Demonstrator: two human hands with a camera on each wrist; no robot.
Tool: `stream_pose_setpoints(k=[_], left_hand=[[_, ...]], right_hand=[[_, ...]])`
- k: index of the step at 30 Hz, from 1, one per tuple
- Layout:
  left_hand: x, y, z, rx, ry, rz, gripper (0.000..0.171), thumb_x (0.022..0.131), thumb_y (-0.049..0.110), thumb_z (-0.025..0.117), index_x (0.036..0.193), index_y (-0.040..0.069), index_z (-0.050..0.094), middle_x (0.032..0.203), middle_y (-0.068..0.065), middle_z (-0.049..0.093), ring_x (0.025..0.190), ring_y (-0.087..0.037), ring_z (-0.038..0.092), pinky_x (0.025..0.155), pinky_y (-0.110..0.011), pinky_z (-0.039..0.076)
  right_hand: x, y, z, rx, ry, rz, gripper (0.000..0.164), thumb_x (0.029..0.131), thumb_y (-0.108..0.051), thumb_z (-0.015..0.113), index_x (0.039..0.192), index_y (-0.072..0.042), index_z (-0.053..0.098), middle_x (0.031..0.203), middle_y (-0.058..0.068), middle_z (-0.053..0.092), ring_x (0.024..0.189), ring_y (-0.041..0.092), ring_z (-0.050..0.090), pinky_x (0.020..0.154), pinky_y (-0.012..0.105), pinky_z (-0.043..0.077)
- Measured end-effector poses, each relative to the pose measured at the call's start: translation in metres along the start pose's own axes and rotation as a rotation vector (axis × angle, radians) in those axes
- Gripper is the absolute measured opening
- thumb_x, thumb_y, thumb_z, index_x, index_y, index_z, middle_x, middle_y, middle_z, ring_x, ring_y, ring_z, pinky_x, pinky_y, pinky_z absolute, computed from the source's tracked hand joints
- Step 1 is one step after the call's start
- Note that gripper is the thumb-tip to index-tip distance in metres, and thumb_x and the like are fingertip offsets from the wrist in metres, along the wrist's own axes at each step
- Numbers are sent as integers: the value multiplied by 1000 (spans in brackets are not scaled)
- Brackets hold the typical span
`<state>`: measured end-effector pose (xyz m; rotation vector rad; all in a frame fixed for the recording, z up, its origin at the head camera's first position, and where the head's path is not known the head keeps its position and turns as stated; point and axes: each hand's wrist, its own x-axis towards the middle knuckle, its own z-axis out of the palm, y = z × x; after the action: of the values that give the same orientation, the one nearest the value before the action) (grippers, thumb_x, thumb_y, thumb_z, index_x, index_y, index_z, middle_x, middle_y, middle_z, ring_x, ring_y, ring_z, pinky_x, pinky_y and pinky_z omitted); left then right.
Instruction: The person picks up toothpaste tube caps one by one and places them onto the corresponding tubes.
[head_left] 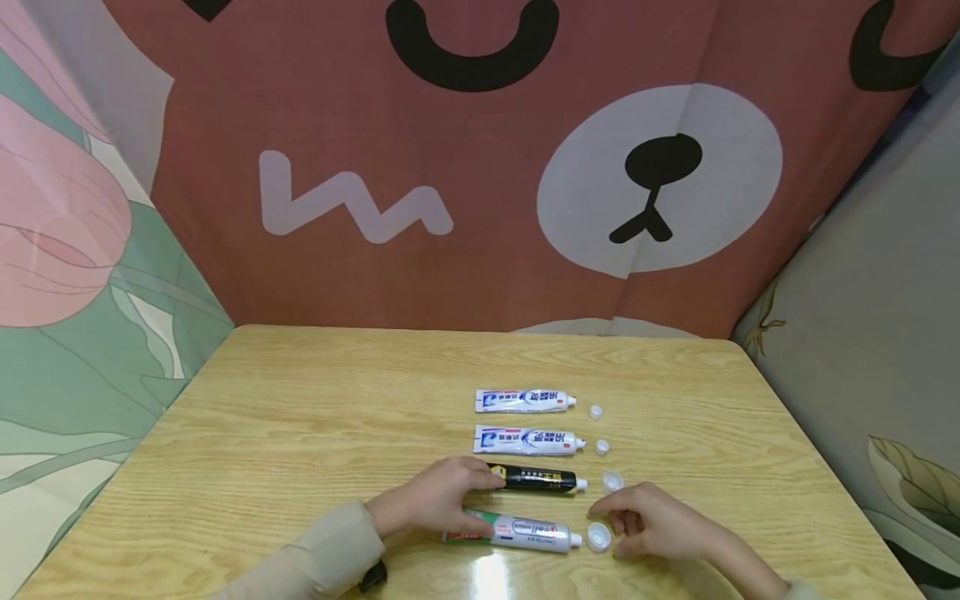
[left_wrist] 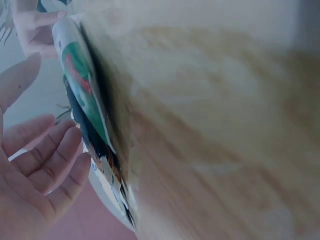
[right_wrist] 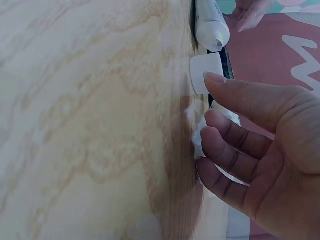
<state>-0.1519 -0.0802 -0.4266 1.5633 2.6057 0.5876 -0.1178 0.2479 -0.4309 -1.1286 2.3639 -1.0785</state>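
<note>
My left hand (head_left: 442, 498) lies over the back ends of two toothpaste tubes, its fingers relaxed and spread. Its fingertips overlap the black tube (head_left: 542, 479), and its thumb is over the silver tube with a green and red end (head_left: 534, 534). In the left wrist view the fingers (left_wrist: 65, 145) are loosely bent beside these tubes. Right of the silver tube's bare nozzle lies a round white cap (head_left: 598, 537). My right hand (head_left: 662, 523) hovers beside that cap with loosely bent fingers; its thumb tip overlaps the cap (right_wrist: 206, 72) in the right wrist view.
Farther back lie two blue-and-white toothpaste tubes, one behind (head_left: 523, 401) the other (head_left: 527, 440). Small white caps sit by their nozzles, one at the rear (head_left: 596, 412) and one nearer (head_left: 602, 447). Another wide cap (head_left: 612, 481) lies by the black tube. A cloth backdrop (head_left: 337, 275) borders the wooden table (head_left: 315, 400).
</note>
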Motion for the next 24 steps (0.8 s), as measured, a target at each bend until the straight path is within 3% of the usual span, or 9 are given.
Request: stream_pose_setpoints(k=[9, 20, 24], left_hand=[[6, 4, 4, 4, -49, -40, 49, 71, 39, 75, 107, 7, 66, 95, 3, 63, 83, -2, 53, 74, -12, 41], [10, 10, 5, 48, -78, -54, 46, 69, 39, 76, 101, 8, 67, 76, 9, 57, 66, 2, 42, 59, -9, 33], [12, 10, 7, 68, -96, -43, 32, 69, 39, 76, 85, 14, 66, 68, 12, 50, 61, 3, 37, 53, -9, 30]], right_hand=[[3, 2, 2, 9, -28, 15, 34, 77, -12, 72, 107, 0, 63, 73, -9, 54, 59, -4, 45, 48, 19, 43], [5, 4, 4, -25, -37, -18, 29, 77, -12, 72, 104, -4, 65, 73, -12, 55, 59, -5, 45, 47, 18, 43], [7, 3, 5, -46, -31, -40, 28, 76, -12, 72, 102, -4, 66, 72, -12, 56, 59, -6, 45, 47, 17, 42]])
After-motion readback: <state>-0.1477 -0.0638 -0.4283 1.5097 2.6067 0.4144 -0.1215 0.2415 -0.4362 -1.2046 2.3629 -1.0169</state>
